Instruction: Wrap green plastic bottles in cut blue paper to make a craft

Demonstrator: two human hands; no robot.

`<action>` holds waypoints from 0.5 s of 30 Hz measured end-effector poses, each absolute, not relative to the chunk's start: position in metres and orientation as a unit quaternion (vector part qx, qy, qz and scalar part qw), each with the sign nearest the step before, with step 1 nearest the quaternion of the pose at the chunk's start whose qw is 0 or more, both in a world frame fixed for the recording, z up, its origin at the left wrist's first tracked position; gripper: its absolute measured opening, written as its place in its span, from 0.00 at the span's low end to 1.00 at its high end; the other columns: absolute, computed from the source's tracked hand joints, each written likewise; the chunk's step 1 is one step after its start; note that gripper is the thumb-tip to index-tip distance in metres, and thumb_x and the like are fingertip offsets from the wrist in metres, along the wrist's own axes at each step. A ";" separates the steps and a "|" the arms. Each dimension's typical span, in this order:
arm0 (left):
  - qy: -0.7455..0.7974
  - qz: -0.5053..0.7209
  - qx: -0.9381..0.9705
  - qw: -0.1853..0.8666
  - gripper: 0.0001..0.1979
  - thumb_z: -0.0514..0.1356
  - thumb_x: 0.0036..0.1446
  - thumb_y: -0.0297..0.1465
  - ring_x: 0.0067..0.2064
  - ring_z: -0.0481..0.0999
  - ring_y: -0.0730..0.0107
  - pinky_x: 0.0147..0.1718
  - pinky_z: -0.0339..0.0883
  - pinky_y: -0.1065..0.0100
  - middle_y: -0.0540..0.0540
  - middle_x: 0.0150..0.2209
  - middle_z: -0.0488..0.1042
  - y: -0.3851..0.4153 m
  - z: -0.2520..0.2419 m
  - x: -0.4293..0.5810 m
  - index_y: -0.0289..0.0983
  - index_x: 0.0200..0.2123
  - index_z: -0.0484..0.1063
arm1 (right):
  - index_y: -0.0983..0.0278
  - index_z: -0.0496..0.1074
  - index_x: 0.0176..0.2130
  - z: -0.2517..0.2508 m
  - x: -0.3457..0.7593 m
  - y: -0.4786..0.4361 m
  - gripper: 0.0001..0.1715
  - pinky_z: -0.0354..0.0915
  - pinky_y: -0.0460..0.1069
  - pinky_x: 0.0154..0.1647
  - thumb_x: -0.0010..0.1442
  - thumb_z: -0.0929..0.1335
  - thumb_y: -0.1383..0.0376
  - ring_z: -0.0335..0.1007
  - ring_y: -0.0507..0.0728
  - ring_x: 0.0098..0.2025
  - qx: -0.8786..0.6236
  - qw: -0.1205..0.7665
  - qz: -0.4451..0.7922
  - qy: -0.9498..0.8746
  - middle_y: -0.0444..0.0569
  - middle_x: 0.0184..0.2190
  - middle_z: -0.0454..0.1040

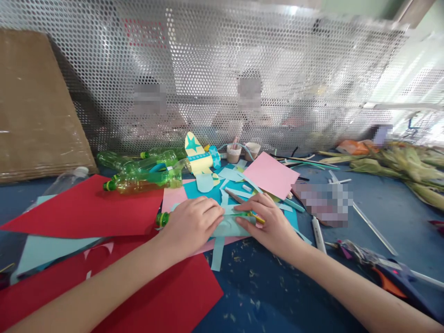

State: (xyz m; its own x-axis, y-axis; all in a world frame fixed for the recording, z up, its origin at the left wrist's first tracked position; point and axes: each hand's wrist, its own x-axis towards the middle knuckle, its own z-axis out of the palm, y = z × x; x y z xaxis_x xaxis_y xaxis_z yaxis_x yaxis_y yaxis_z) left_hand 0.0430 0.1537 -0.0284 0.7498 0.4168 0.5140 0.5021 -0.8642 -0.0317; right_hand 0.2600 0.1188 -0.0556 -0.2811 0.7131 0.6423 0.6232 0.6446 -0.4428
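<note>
A green-capped plastic bottle (162,219) lies sideways in front of me, its middle wrapped in light blue paper (229,228). My left hand (196,226) is closed over the bottle near its capped end, fingertips pressing the paper. At the other end my right hand (268,223) grips the wrapped bottle between thumb and fingers. Something thin and yellow (257,217) shows by the right fingers; its kind is unclear. A light blue paper strip (218,254) sticks out below the bottle. Behind it stands a yellow paper-covered bottle plane (199,162) with blue stars.
Red sheets (104,208) spread at the left, with clear green bottles (149,180) behind. A pink sheet (270,175) and blue scraps lie beyond my hands. To the right are a glue gun (391,270), a white stick (318,235) and dry husks (398,166). Perforated metal (208,60) stands behind.
</note>
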 end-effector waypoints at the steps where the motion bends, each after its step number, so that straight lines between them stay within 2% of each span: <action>1: -0.255 -0.261 -0.929 0.065 0.07 0.55 0.64 0.29 0.36 0.76 0.58 0.33 0.72 0.59 0.45 0.33 0.77 0.155 -0.029 0.043 0.35 0.36 0.73 | 0.63 0.74 0.42 -0.055 0.260 0.119 0.07 0.69 0.57 0.40 0.62 0.69 0.67 0.70 0.60 0.39 -0.421 0.427 0.055 -0.798 0.50 0.34 0.71; 4: -0.276 -0.289 -0.917 0.006 0.03 0.59 0.61 0.28 0.37 0.75 0.59 0.34 0.70 0.60 0.46 0.33 0.77 0.157 -0.030 0.043 0.36 0.35 0.72 | 0.63 0.74 0.42 -0.053 0.260 0.118 0.07 0.69 0.56 0.40 0.61 0.70 0.68 0.69 0.61 0.41 -0.431 0.422 0.067 -0.795 0.51 0.35 0.70; 7: -0.279 -0.299 -0.912 -0.015 0.04 0.59 0.61 0.27 0.36 0.74 0.61 0.33 0.69 0.62 0.47 0.32 0.76 0.158 -0.031 0.044 0.36 0.34 0.73 | 0.62 0.73 0.42 -0.051 0.259 0.117 0.08 0.69 0.55 0.40 0.60 0.70 0.68 0.69 0.60 0.41 -0.443 0.418 0.085 -0.789 0.50 0.35 0.69; 15: -0.234 -0.282 -0.929 0.042 0.11 0.52 0.66 0.27 0.36 0.73 0.62 0.31 0.68 0.63 0.44 0.35 0.75 0.159 -0.032 0.044 0.36 0.32 0.72 | 0.61 0.75 0.37 -0.053 0.259 0.117 0.03 0.68 0.55 0.39 0.62 0.69 0.67 0.69 0.59 0.39 -0.441 0.436 0.101 -0.778 0.49 0.33 0.69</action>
State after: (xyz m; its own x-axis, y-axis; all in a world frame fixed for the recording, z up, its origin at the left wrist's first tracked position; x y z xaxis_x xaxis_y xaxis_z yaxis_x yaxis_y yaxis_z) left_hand 0.0439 0.1587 -0.0320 0.7313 0.4121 0.5435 0.4596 -0.8865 0.0537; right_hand 0.2587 0.1172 -0.0527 -0.2316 0.7745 0.5886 0.5980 0.5906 -0.5418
